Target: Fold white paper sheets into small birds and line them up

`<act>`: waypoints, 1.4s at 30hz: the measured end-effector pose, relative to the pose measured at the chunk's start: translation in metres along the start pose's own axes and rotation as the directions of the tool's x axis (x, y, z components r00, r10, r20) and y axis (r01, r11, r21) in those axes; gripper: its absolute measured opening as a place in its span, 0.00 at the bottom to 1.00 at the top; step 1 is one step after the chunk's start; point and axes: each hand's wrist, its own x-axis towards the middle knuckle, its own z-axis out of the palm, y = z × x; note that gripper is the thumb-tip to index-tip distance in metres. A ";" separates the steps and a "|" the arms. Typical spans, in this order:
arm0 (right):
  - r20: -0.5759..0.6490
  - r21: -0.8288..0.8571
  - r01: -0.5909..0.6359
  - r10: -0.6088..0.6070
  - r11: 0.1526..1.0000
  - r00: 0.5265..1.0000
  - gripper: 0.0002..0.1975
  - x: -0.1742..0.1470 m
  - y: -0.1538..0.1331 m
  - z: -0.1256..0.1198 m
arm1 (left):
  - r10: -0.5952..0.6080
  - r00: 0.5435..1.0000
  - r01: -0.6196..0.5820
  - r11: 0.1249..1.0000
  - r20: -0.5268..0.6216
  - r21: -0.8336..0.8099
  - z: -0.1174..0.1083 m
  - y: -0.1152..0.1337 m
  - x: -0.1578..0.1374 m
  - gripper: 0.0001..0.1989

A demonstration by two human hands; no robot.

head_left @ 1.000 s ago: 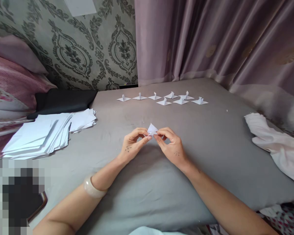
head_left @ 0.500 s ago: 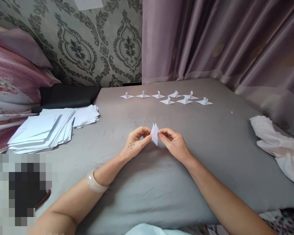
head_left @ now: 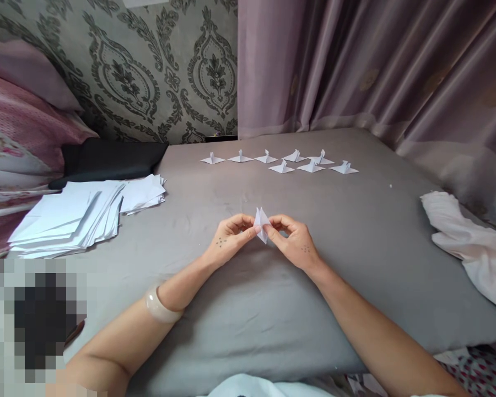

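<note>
Between my two hands is a small piece of folded white paper (head_left: 262, 221), two narrow points up and one point down. My left hand (head_left: 232, 236) pinches its left side between thumb and fingers. On the right side, my right hand (head_left: 292, 238) grips it the same way, its thumb lying over the front face. The fingertips behind the paper are partly hidden. Beyond the hands, several finished-looking folded paper birds (head_left: 311, 166) stand in two loose rows with wings spread flat.
A grey cloth-covered surface (head_left: 182, 220) lies under everything. Stacks of white paper sheets (head_left: 66, 218) rest at the left, before a black folded item (head_left: 111, 160). White crumpled cloth (head_left: 467, 237) lies at the right edge. Purple curtains (head_left: 281, 66) hang behind.
The right thumb has moved left and inward over the front of the folded paper, whose right flap stands out wider. The view has tilted slightly.
</note>
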 end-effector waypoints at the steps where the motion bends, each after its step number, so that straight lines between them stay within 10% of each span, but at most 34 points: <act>1: 0.001 -0.002 0.000 0.000 1.000 1.000 0.06 0.000 0.000 0.000 | 0.007 1.000 -0.007 1.000 0.005 0.013 0.000 0.000 0.000 0.11; 24: 0.130 0.083 -0.015 0.004 0.996 0.991 0.10 -0.002 -0.008 -0.001 | 0.196 0.980 -0.197 0.980 -0.028 -0.028 0.001 -0.002 0.001 0.09; 42: -0.020 0.219 -0.106 0.114 0.970 0.993 0.17 0.002 0.003 0.005 | 0.037 0.989 -0.060 0.985 -0.141 -0.162 0.005 -0.006 0.003 0.13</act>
